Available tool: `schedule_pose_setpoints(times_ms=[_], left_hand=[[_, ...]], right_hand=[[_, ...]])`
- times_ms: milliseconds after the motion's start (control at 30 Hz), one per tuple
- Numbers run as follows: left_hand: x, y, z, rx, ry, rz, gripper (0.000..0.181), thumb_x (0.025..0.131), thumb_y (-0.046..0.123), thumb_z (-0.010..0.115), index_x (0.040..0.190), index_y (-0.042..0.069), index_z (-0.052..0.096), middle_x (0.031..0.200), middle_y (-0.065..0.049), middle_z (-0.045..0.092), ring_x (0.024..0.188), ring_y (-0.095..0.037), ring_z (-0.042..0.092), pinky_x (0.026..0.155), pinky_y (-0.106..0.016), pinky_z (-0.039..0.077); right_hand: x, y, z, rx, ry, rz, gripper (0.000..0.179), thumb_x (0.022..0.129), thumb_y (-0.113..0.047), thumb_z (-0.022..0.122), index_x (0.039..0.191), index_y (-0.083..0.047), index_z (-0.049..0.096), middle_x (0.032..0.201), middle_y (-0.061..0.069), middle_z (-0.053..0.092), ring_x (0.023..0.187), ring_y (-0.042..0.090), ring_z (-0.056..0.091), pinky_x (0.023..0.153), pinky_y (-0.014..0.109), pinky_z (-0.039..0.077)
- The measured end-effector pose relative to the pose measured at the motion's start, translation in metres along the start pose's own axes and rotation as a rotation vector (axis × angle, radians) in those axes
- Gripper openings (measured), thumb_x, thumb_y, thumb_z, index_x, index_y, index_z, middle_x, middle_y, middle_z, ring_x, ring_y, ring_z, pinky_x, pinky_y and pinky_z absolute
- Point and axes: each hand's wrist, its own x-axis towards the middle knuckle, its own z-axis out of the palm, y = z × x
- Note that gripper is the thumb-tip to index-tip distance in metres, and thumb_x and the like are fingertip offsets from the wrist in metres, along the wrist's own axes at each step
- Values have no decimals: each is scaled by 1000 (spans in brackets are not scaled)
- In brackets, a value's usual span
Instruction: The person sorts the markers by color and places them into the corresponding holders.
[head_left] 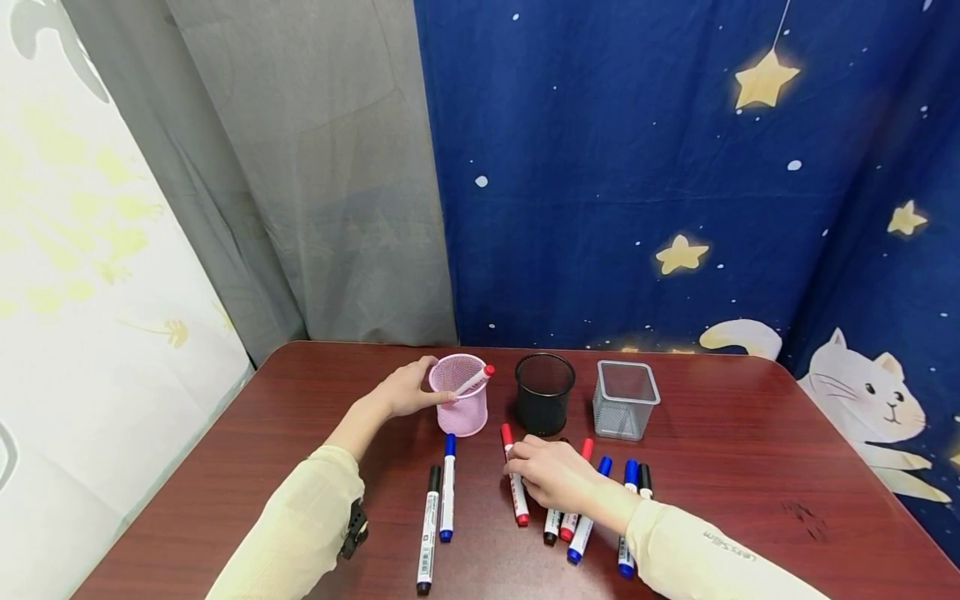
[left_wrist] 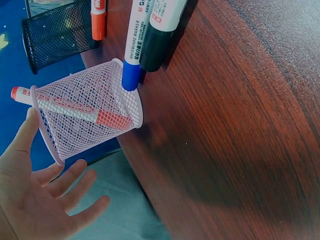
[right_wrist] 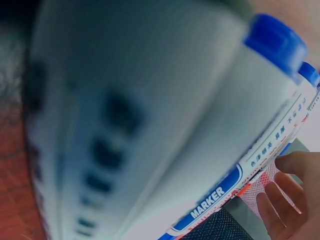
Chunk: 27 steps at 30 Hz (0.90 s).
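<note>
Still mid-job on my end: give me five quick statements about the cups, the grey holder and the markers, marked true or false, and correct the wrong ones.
1. A red marker leans inside the pink cup. True.
2. The black cup stands between the pink cup and the grey holder. True.
3. The grey holder is round. False: it is square.
4. The left hand has its grip on the pink cup's rim. True.
5. In the head view, the leftmost marker has red ends. False: its ends are black.

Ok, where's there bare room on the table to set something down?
The table is bare left of the left sleeve, and between the grey holder and right edge, except a dark smudge. Markers crowd the middle around the right hand.
</note>
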Motion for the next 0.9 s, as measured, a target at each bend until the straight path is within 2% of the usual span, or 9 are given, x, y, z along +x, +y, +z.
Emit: schedule_pose_setpoints(times_ms=[433, 700, 900], left_hand=[[-1, 1, 0, -1, 1, -4, 67, 75, 38, 67, 119, -5, 42, 108, -18, 53, 100, -31, 49, 87, -43, 37], [-2, 2, 0, 6, 6, -5, 67, 75, 38, 67, 119, -5, 42, 111, -20, 52, 103, -32, 49, 87, -43, 37], [-2, 2, 0, 4, 6, -8, 66, 75, 38, 67, 119, -5, 42, 111, -19, 53, 103, -32, 49, 87, -43, 37]], right_hand=[[-1, -3, 4, -39, -33, -28, 20, 70, -9, 66, 88, -17, 66, 85, -5, 54, 82, 10, 50, 57, 23, 44], [2, -6, 8, -129, -78, -75, 17, 69, -11, 68, 84, -19, 66, 83, -6, 52, 79, 11, 47, 53, 22, 41], [6, -7, 10, -187, -114, -95, 17, 69, -9, 68, 81, -20, 65, 83, -7, 54, 79, 11, 47, 55, 21, 41]])
